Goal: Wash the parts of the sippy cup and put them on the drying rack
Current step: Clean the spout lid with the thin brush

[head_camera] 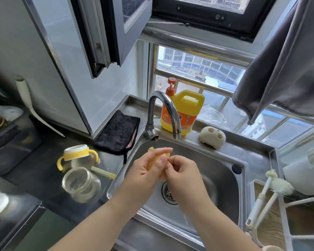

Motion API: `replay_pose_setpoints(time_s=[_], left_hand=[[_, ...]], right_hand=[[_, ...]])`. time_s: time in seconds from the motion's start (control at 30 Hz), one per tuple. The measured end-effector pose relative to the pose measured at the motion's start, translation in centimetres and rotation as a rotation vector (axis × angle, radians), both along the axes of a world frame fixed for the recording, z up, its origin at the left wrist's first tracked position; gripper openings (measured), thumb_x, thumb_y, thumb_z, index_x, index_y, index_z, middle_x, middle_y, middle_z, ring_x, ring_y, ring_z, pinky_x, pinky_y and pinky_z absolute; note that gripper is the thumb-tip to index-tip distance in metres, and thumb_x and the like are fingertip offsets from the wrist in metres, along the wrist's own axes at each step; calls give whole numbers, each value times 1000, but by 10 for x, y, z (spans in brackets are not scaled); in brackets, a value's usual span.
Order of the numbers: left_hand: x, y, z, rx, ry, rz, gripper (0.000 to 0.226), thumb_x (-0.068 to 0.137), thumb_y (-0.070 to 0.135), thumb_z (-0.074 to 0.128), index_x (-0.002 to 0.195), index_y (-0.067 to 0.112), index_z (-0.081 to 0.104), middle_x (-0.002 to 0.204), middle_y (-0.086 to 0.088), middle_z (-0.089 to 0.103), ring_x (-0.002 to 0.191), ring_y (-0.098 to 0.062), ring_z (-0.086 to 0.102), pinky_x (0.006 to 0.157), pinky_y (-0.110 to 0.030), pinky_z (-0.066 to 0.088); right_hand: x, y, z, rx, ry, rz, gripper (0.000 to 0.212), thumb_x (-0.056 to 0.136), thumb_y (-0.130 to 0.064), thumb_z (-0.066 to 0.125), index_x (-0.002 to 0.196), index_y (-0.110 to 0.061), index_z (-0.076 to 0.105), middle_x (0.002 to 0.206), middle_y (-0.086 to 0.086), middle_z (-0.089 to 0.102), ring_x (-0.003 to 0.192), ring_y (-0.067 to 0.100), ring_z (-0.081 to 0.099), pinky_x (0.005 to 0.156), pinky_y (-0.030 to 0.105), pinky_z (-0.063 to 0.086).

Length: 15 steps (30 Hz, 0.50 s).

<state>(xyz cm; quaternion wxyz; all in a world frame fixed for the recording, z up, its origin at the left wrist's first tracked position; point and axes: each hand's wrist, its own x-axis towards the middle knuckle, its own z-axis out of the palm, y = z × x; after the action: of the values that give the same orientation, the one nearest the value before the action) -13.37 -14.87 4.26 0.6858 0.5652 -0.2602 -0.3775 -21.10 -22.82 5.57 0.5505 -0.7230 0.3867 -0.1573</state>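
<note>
Over the steel sink (223, 171), my left hand (149, 169) and my right hand (181, 171) both grip a small yellow sippy cup part (157, 156), mostly hidden by my fingers. On the dark counter to the left stands the yellow handled collar (76, 154) with its white rim. In front of it lies the clear cup body (80, 183) on its side, and a pale yellow straw (103, 172) lies beside it. The white drying rack (286, 214) stands at the right edge.
The chrome faucet (163, 115) arches over the sink, no water running. Behind it are a yellow detergent bottle (185, 111), a cream holder (212, 136) and a black cloth (119, 131). Bottle brushes (277, 185) lean on the rack. A grey towel (283, 69) hangs at the upper right.
</note>
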Motion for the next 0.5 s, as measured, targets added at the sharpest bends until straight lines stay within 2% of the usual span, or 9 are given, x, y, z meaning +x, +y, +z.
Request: replay_pose_setpoints(time_s=[0.07,0.13,0.27,0.33,0.4,0.43,0.5], left_hand=[[-1,1,-2,22,-64,-4,22,90,32,56,107,23,68,90,9,71,87,-5,67,72,-18,52],[0,3,-7,59,-130,-17,21,89,37,59,106,32,70,93,11,71,92,-8,67,78,-20,52],[5,5,-7,45,-121,21,18,86,32,61,100,34,72,93,3,67,88,-12,65,77,-25,54],[8,5,-4,26,-79,34,14,87,31,64,98,34,72,91,0,64,83,-15,63,73,-25,54],[12,6,-4,40,-120,38,15,86,36,66,100,37,71,86,9,62,82,-14,62,75,-26,53],[12,6,-5,58,-167,39,19,83,41,66,101,39,70,85,12,62,85,-13,63,79,-27,52],[11,7,-6,71,-230,30,26,77,47,64,103,43,69,90,14,66,93,-11,64,85,-26,52]], right_hand=[[2,3,-2,369,-104,-71,20,93,-8,55,79,0,66,59,5,58,51,14,41,45,22,33],[3,3,-5,485,-133,-62,18,93,-3,51,83,5,63,65,10,54,57,18,39,45,21,30],[-5,0,-1,377,-116,132,18,94,-5,48,92,2,65,56,-6,51,48,6,39,46,17,32],[-10,-2,5,324,-113,262,20,96,-7,49,96,-11,68,60,-8,56,45,3,38,45,15,33],[-16,-5,7,161,-67,348,24,97,-13,51,97,-30,67,60,-8,58,44,2,36,46,16,31],[-18,-6,6,73,-50,336,22,96,-17,52,92,-33,67,57,-8,57,45,3,37,48,16,32],[-22,-6,5,9,-57,232,18,95,-22,54,83,-25,68,51,-7,56,47,7,40,50,19,34]])
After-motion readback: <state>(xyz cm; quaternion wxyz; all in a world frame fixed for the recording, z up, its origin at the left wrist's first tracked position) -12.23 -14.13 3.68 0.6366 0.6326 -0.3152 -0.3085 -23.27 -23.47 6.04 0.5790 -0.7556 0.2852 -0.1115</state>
